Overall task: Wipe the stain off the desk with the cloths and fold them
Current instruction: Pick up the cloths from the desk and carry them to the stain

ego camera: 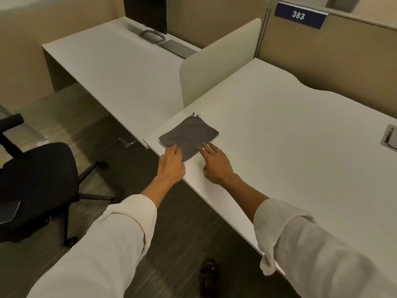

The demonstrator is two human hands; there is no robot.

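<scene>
A grey cloth (189,137) lies folded flat near the front left corner of the white surface (290,130). The left hand (171,164) rests its fingertips on the cloth's near left edge, fingers bent, not gripping. The right hand (216,163) hovers just beside the cloth's near corner, fingers loosely spread, holding nothing.
</scene>
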